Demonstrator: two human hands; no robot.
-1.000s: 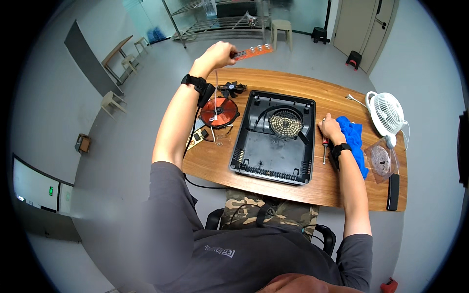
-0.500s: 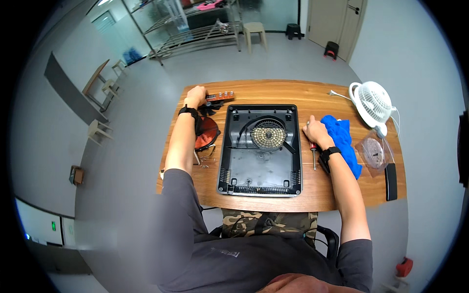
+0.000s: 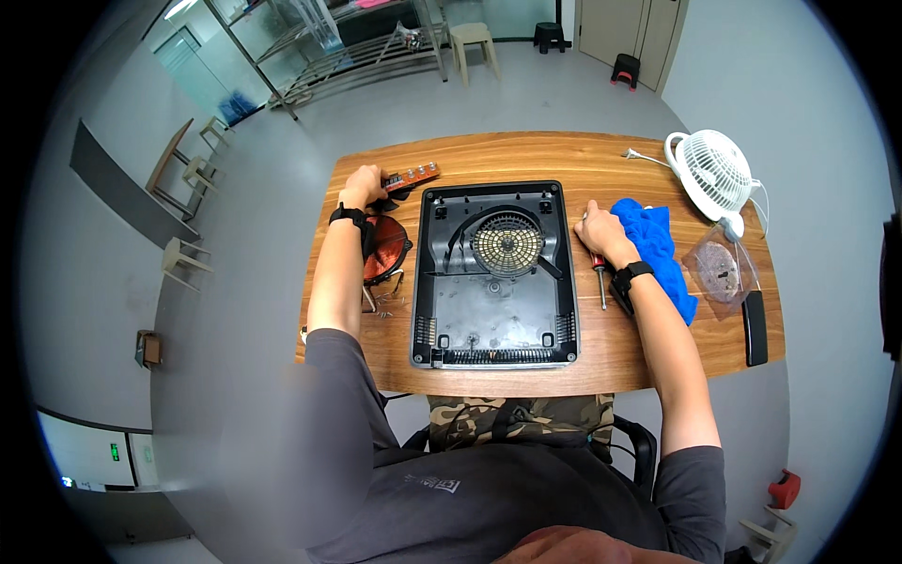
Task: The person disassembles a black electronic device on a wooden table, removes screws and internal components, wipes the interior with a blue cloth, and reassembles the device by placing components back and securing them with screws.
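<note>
One orange circuit board [image 3: 413,176] in the left grip [image 3: 365,182]

Seen from above, the person wears a dark grey, short-sleeved fabric T-shirt [image 3: 564,493] at six o'clock, with a small light grey printed emblem [image 3: 438,484] on the chest. The left sleeve [image 3: 346,371], near eight o'clock, has a blurred outer edge; the right sleeve [image 3: 693,470] sits between four and five o'clock. Below the centre, also at six o'clock, are tan, brown and dark camouflage cloth trousers [image 3: 470,421] with a black strap-like piece [image 3: 512,414] at the middle. Black wristbands, each with a dark, boxy attachment, circle the left wrist [image 3: 349,216] at ten o'clock and the right wrist [image 3: 633,273] at three.
</note>
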